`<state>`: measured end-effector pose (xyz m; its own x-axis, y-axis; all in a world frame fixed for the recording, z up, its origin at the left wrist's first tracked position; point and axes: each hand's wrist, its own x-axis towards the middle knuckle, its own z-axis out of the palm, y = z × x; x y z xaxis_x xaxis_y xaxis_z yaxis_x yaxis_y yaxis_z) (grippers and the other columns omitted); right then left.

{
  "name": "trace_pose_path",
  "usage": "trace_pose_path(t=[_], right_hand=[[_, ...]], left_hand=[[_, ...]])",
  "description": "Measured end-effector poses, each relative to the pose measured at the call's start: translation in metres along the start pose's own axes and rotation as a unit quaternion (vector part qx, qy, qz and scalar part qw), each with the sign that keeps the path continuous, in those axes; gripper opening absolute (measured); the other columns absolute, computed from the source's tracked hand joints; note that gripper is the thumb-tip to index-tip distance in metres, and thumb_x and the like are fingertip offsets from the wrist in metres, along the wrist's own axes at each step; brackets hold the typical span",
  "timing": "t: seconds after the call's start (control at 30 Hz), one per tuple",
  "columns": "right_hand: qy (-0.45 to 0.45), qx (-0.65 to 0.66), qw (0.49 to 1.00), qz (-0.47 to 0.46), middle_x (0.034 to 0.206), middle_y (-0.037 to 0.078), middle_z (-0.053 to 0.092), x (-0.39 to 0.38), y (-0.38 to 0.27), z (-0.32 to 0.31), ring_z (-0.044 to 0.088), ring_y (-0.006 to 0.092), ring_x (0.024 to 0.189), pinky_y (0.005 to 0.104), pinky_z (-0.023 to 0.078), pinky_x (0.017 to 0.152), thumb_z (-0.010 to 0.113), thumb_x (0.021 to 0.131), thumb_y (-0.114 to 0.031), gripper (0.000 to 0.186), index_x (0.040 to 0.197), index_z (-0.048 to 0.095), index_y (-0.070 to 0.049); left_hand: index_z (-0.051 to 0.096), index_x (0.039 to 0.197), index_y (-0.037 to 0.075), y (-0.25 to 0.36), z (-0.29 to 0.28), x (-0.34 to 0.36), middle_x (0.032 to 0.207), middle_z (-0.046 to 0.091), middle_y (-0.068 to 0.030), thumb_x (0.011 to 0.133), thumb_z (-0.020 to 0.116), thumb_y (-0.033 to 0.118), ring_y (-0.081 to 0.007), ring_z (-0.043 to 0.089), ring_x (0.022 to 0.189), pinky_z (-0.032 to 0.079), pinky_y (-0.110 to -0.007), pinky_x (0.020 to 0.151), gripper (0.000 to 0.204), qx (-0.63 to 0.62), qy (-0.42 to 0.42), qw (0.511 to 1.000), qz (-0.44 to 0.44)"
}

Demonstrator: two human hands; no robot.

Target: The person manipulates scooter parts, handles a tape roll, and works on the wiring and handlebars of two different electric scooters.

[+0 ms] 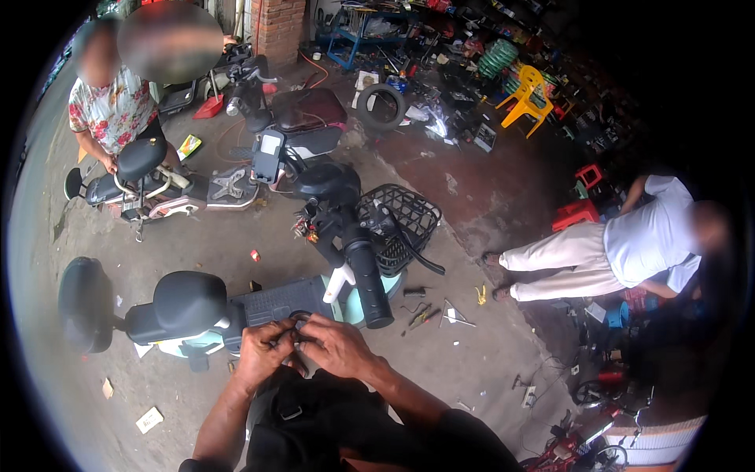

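My left hand point(267, 350) and my right hand point(338, 344) meet in front of my body, fingers bent inward and pinched. Between them is a small dark curved piece point(300, 315), mostly covered by the fingers; its kind cannot be made out. Just beyond my hands stands a pale-green electric scooter point(367, 299) with a black seat point(189, 301) at left. Its handlebar grip point(367, 279) points toward me, and a black front basket point(399, 224) sits to the right of it.
Pliers and other hand tools point(425, 317) lie on the floor to the right, near yellow-handled pliers point(481, 295). A second scooter point(228, 189) stands farther off, with a person in a floral shirt point(114, 110) beside it. Another person in pale trousers point(558, 256) stands at right. A tyre point(381, 107) and yellow chair point(528, 100) are behind.
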<state>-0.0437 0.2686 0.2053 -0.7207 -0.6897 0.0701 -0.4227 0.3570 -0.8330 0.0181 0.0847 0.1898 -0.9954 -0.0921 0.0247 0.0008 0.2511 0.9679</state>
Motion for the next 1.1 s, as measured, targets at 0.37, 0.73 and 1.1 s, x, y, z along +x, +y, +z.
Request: trace_pose_path(t=[0.37, 0.73, 1.1], right_hand=[[0.036, 0.076, 0.990, 0.109, 0.100, 0.012, 0.063, 0.030, 0.001, 0.029, 0.066, 0.0314, 0.088, 0.0369, 0.052, 0.071, 0.063, 0.087, -0.020, 0.025, 0.104, 0.065, -0.002], [0.076, 0.051, 0.992, 0.086, 0.091, 0.011, 0.062, 0.053, 0.017, 0.042, 0.065, 0.0266, 0.072, 0.0347, 0.050, 0.064, 0.065, 0.086, -0.015, 0.021, 0.099, 0.065, 0.001], [0.029, 0.072, 0.995, 0.069, 0.089, 0.011, 0.061, 0.062, 0.035, 0.024, 0.064, 0.0242, 0.071, 0.0335, 0.049, 0.063, 0.067, 0.085, -0.014, 0.019, 0.098, 0.065, 0.000]], left_hand=[[0.069, 0.106, -0.001, -0.035, -0.028, 0.031, 0.085, 0.071, -0.0176, 0.086, 0.060, 0.005, -0.0278, 0.071, 0.070, 0.055, -0.033, 0.064, 0.022, 0.027, -0.019, 0.999, 0.021], [0.068, 0.109, -0.002, -0.040, -0.043, 0.054, 0.090, 0.070, -0.0201, 0.084, 0.067, 0.008, -0.0331, 0.071, 0.076, 0.055, -0.038, 0.068, 0.027, -0.024, -0.072, 0.997, -0.011], [0.064, 0.113, -0.008, -0.051, -0.027, 0.060, 0.088, 0.067, -0.0133, 0.092, 0.054, 0.002, -0.0182, 0.070, 0.061, 0.059, -0.028, 0.053, 0.025, -0.052, -0.015, 0.998, -0.018]])
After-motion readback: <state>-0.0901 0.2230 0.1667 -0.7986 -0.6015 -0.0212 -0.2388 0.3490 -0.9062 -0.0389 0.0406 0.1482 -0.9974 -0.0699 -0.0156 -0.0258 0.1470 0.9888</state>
